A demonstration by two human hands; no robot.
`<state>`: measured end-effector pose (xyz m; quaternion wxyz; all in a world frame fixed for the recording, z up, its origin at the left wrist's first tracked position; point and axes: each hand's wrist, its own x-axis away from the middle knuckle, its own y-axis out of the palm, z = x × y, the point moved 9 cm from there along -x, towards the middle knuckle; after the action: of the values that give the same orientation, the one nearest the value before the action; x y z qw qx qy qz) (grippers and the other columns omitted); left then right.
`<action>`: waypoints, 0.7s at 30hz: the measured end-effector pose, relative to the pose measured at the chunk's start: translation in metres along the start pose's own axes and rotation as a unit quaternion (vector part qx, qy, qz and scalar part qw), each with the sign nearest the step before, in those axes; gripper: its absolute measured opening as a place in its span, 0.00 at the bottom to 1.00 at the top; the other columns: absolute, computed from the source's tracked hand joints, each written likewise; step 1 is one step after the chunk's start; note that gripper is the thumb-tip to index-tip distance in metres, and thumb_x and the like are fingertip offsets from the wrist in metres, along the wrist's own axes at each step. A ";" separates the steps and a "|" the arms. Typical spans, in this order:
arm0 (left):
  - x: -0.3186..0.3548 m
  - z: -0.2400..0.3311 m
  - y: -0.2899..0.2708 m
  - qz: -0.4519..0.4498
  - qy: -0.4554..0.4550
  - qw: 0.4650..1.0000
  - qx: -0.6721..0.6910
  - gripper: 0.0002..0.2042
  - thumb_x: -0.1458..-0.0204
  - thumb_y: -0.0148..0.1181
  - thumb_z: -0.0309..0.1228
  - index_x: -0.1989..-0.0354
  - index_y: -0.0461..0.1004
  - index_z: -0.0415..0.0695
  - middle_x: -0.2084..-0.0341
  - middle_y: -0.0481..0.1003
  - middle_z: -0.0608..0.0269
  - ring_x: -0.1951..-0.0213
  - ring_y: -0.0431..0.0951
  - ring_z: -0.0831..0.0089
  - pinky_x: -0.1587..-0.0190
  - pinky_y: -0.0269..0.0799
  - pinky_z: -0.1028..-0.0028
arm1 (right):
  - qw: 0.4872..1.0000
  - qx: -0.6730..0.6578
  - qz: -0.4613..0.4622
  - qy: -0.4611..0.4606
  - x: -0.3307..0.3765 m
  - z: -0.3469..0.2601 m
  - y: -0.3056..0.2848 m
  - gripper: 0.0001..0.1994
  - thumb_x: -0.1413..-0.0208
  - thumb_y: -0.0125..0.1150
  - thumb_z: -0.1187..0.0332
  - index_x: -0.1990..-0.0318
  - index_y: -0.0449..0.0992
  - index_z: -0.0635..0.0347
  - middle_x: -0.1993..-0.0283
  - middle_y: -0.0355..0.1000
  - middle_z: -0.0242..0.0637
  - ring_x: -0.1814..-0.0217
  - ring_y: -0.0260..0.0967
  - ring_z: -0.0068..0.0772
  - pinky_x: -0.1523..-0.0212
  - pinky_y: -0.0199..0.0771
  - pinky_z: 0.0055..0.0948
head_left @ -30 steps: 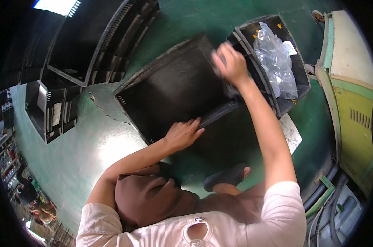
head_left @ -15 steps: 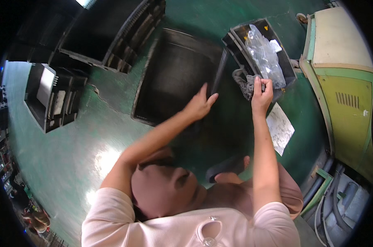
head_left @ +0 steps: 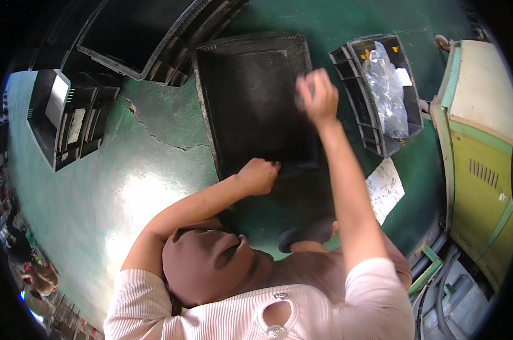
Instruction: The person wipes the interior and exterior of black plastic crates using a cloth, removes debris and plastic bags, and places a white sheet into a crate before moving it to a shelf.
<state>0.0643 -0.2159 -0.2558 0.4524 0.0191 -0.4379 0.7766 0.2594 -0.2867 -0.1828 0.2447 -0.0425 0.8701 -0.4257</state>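
Observation:
A large, shallow black plastic crate (head_left: 256, 107) lies open side up on the floor in front of me. My left hand (head_left: 259, 175) is closed round its near rim, knuckles up. Over the crate's right side, my right hand (head_left: 320, 96) is curled closed and smeared by motion. A small dark patch shows between its fingers, but I cannot make out what it is. The grey cloth seen earlier is not visible now. Right of the crate, a smaller black bin (head_left: 354, 90) holds a crumpled clear plastic bag (head_left: 384, 93) and small yellow bits.
A stained white sheet (head_left: 385, 187) lies below the small bin. Black crates (head_left: 166, 65) stand at the upper left, with a smaller black bin (head_left: 55, 122) beneath. A yellow-green machine cabinet (head_left: 480, 153) stands at the right. The green floor (head_left: 160, 122) is cracked.
My right hand has left the small bin, where it pinched a grey cloth, and moved left over the crate. My left hand went from the crate's right side to its near rim. The crate looks straightened.

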 end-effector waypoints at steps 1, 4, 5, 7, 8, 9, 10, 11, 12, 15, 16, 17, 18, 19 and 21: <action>-0.002 0.003 0.001 -0.002 0.009 1.000 0.000 0.25 0.60 0.57 0.31 0.50 0.67 0.33 0.66 0.76 0.48 0.70 0.78 0.54 0.66 0.74 0.62 | 0.999 -0.006 0.023 -0.023 -0.038 0.012 0.010 0.11 0.49 0.59 0.61 0.72 0.66 0.57 0.70 0.66 0.39 0.70 0.67 0.50 0.71 0.66 0.43; -0.005 0.003 -0.002 0.000 0.006 1.000 0.007 0.27 0.59 0.57 0.32 0.48 0.65 0.34 0.65 0.76 0.49 0.70 0.78 0.54 0.66 0.74 0.62 | 0.999 -0.008 0.043 -0.028 -0.118 0.032 0.025 0.12 0.49 0.60 0.60 0.72 0.66 0.59 0.70 0.68 0.40 0.68 0.67 0.51 0.70 0.66 0.43; -0.007 0.005 -0.004 0.002 0.005 1.000 0.011 0.27 0.59 0.57 0.32 0.48 0.65 0.34 0.64 0.76 0.49 0.70 0.78 0.54 0.66 0.74 0.62 | 0.999 -0.026 0.042 -0.023 -0.106 0.037 0.022 0.12 0.50 0.60 0.61 0.72 0.66 0.59 0.71 0.68 0.40 0.68 0.67 0.51 0.70 0.66 0.43; -0.012 0.002 -0.008 -0.021 -0.016 1.000 0.016 0.27 0.59 0.56 0.31 0.47 0.65 0.34 0.64 0.75 0.49 0.69 0.78 0.54 0.66 0.74 0.62 | 0.997 -0.068 0.041 -0.022 -0.068 0.032 0.010 0.12 0.50 0.60 0.62 0.72 0.66 0.59 0.71 0.68 0.40 0.69 0.67 0.50 0.71 0.67 0.42; -0.004 -0.003 -0.006 -0.035 -0.038 0.998 0.022 0.27 0.59 0.56 0.31 0.47 0.65 0.34 0.64 0.75 0.49 0.69 0.78 0.54 0.66 0.74 0.62 | 0.997 -0.078 0.013 -0.024 -0.035 0.018 0.008 0.10 0.50 0.61 0.65 0.73 0.66 0.59 0.72 0.67 0.40 0.70 0.67 0.48 0.72 0.67 0.40; 0.000 -0.003 -0.003 -0.029 -0.045 0.998 0.029 0.27 0.59 0.56 0.31 0.48 0.65 0.34 0.64 0.75 0.49 0.69 0.78 0.54 0.66 0.74 0.61 | 0.997 -0.074 -0.018 0.010 0.005 0.011 -0.001 0.09 0.51 0.61 0.67 0.74 0.66 0.58 0.74 0.66 0.40 0.71 0.67 0.47 0.73 0.67 0.39; 0.001 -0.007 -0.003 -0.016 -0.053 0.998 0.032 0.26 0.59 0.56 0.31 0.48 0.65 0.34 0.64 0.75 0.49 0.69 0.78 0.54 0.66 0.74 0.61 | 0.995 -0.090 -0.029 0.014 0.045 0.000 -0.013 0.09 0.51 0.62 0.68 0.75 0.66 0.58 0.75 0.65 0.41 0.73 0.67 0.48 0.74 0.67 0.39; -0.001 -0.007 -0.006 -0.005 -0.048 0.998 0.035 0.26 0.59 0.56 0.31 0.48 0.66 0.34 0.64 0.75 0.49 0.69 0.78 0.54 0.66 0.74 0.61 | 0.996 -0.076 -0.049 0.014 0.083 -0.009 -0.032 0.10 0.53 0.63 0.69 0.75 0.66 0.58 0.75 0.64 0.42 0.74 0.67 0.48 0.74 0.68 0.39; -0.003 -0.007 -0.005 -0.005 -0.043 0.998 0.039 0.26 0.59 0.56 0.31 0.49 0.66 0.33 0.64 0.75 0.49 0.69 0.78 0.54 0.66 0.74 0.61 | 0.995 -0.060 -0.072 0.030 0.111 -0.017 -0.045 0.10 0.53 0.63 0.70 0.76 0.66 0.58 0.75 0.64 0.42 0.74 0.67 0.46 0.74 0.68 0.37; -0.002 -0.005 -0.004 0.003 -0.015 0.999 0.044 0.26 0.60 0.56 0.31 0.50 0.66 0.32 0.64 0.75 0.48 0.69 0.78 0.54 0.66 0.74 0.61 | 0.995 -0.051 -0.081 0.024 0.104 -0.022 -0.046 0.09 0.53 0.64 0.71 0.76 0.67 0.59 0.76 0.64 0.41 0.75 0.67 0.45 0.76 0.68 0.35; -0.002 -0.006 -0.005 -0.001 -0.010 0.999 0.032 0.25 0.60 0.56 0.31 0.50 0.66 0.33 0.64 0.75 0.48 0.69 0.78 0.54 0.67 0.74 0.61 | 0.997 -0.050 -0.056 0.000 0.084 -0.013 -0.036 0.10 0.53 0.64 0.70 0.77 0.67 0.59 0.77 0.64 0.41 0.76 0.67 0.45 0.76 0.68 0.36; -0.001 -0.005 -0.006 -0.006 -0.007 1.000 0.023 0.25 0.60 0.56 0.31 0.51 0.67 0.33 0.64 0.75 0.48 0.69 0.78 0.55 0.67 0.74 0.61 | 0.998 -0.035 -0.040 0.018 0.048 -0.003 -0.019 0.10 0.51 0.62 0.67 0.77 0.67 0.59 0.76 0.65 0.40 0.74 0.67 0.46 0.74 0.67 0.39; -0.002 0.001 -0.005 -0.011 0.002 1.000 0.015 0.25 0.60 0.56 0.31 0.51 0.67 0.33 0.65 0.75 0.47 0.69 0.78 0.55 0.67 0.74 0.61 | 0.999 -0.016 -0.026 0.019 0.003 0.004 -0.005 0.11 0.48 0.59 0.63 0.76 0.66 0.58 0.73 0.67 0.39 0.72 0.68 0.47 0.72 0.66 0.42; -0.003 0.006 -0.006 -0.007 0.014 1.000 0.019 0.24 0.60 0.56 0.31 0.52 0.67 0.33 0.65 0.75 0.47 0.69 0.78 0.55 0.67 0.74 0.61 | 1.000 -0.012 0.011 0.011 -0.039 0.016 0.005 0.11 0.47 0.57 0.61 0.73 0.66 0.57 0.72 0.68 0.38 0.68 0.68 0.49 0.70 0.65 0.44; -0.007 0.007 -0.005 0.003 0.028 0.999 0.020 0.24 0.61 0.56 0.31 0.53 0.68 0.33 0.66 0.75 0.46 0.69 0.78 0.54 0.66 0.73 0.60 | 0.998 0.029 0.042 0.028 -0.104 0.037 0.025 0.12 0.46 0.56 0.59 0.72 0.65 0.57 0.70 0.68 0.39 0.67 0.68 0.51 0.70 0.66 0.46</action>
<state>0.0695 -0.2243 -0.2514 0.4618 0.0050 -0.4096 0.7867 0.3711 -0.2685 -0.1804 0.2388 0.0138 0.8650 -0.4411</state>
